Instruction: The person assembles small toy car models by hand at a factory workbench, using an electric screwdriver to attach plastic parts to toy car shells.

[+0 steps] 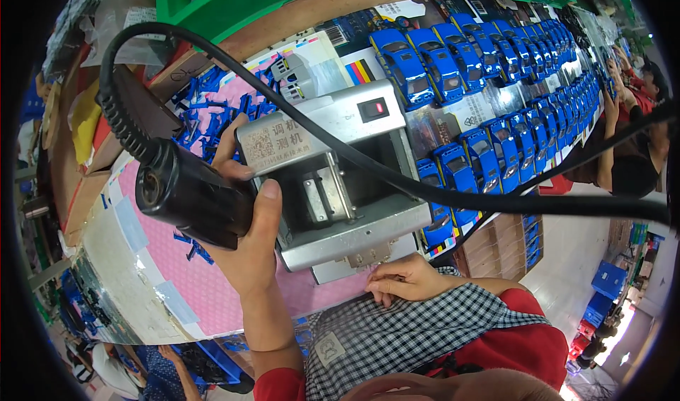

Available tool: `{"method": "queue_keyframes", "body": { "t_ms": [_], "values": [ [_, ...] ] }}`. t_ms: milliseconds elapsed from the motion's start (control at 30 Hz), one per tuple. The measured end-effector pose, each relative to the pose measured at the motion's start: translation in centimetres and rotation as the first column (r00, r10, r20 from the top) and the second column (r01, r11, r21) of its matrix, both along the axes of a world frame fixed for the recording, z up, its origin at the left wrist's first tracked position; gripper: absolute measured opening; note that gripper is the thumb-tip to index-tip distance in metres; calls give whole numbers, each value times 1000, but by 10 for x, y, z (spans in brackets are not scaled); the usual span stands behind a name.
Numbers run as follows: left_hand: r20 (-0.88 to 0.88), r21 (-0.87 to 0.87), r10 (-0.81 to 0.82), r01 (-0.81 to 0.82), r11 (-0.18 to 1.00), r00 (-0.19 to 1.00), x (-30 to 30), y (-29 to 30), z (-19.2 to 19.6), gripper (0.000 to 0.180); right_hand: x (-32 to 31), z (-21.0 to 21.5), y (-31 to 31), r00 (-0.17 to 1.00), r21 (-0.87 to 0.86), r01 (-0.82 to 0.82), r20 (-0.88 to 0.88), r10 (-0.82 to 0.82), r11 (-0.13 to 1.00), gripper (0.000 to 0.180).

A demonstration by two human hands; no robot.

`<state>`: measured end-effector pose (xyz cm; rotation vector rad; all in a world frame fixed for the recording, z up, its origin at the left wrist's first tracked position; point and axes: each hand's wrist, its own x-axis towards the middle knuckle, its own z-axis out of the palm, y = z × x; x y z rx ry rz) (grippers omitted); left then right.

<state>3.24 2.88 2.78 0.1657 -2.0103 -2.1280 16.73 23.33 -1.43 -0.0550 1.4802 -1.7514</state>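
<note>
A black cylindrical tool (198,197) is held over the pink mat (202,298), just left of the silver machine (354,237), by the left hand (244,256), whose thumb and fingers are closed around it. Its long axis is slanted slightly down to the right; its cable end is pointed left, while its other end is hidden at the grip. Whether anything is held by the curled right hand (409,279) cannot be told. Rows of blue toy cars (482,157) are partly covered by the black cable (460,201), which is cut off at the right rim.
</note>
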Motion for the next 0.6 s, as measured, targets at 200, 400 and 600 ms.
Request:
{"method": "queue_keyframes", "body": {
  "t_ms": [200,400,600],
  "values": [
    [-38,-19,-9,8,1000,999,-4,1,1,29,0,-4,-11,930,245,158,-364,-60,957,16],
    [-106,-25,-80,77,997,991,-4,-4,-4,31,-17,2,-19,472,411,330,-852,229,849,10],
    [68,-31,-83,85,996,994,0,-5,5,51,-5,5,-17,385,583,292,-797,465,758,14]
  ]
}}
